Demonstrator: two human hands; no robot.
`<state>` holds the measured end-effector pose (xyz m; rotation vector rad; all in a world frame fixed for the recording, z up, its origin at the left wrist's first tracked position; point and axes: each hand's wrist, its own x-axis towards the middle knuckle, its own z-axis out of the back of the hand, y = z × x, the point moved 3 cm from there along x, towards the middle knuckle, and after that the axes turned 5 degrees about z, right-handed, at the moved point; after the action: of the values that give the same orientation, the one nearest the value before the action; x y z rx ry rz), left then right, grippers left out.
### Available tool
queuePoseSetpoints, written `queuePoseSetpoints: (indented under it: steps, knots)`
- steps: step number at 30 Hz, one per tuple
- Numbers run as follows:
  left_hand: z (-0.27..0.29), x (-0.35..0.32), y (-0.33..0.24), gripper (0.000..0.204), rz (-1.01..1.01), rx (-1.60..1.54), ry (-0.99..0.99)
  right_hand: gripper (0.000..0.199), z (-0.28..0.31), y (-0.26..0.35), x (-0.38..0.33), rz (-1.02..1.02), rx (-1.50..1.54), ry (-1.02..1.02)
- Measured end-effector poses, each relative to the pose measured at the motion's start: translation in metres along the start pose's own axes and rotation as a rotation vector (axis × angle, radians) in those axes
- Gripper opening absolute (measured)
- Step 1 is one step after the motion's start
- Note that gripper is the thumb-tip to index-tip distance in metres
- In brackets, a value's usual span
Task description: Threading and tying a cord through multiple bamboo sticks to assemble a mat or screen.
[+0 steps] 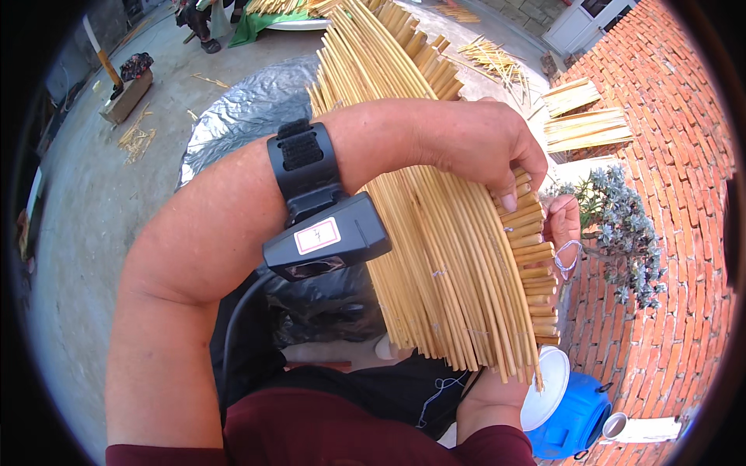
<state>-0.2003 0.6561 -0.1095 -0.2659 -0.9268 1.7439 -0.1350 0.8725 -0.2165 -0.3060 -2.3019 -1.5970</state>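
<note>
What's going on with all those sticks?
A person has both hands at the edge of a mat of sticks. The left hand lies over the top, a fingertip by the short stick ends. The right hand is just beyond that edge, beside a loop of string.

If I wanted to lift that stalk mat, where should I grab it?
Probably by the stubby ends along the right edge of the stalk mat, just below the right hand in view, coming from the right: they jut out, offering a hold.

The person wears a maroon cloth top [326, 423] and a black forearm strap [301, 147] bearing a boxy black plastic device [359, 231] with a white label [318, 235].
</note>
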Motion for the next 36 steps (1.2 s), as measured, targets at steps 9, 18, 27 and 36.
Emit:
queuePoseSetpoints:
  steps: [9,18,27,36]
  knots:
    - [-0.001,0.007,0.004,0.022,0.024,0.031,-0.045,0.019,-0.009,0.018,-0.010,-0.042,-0.037,0.013]
    - [-0.029,0.026,0.020,0.040,-0.140,0.416,-0.264,0.018,-0.027,0.011,-0.031,-0.125,-0.040,-0.087]
    - [-0.147,-0.165,0.150,0.066,1.079,-0.780,-0.828,0.016,-0.003,-0.010,-0.078,-0.149,-0.010,-0.234]
    - [-0.330,-0.219,0.132,0.054,1.102,-1.642,-0.492,0.015,0.040,-0.031,-0.126,-0.217,0.031,-0.389]
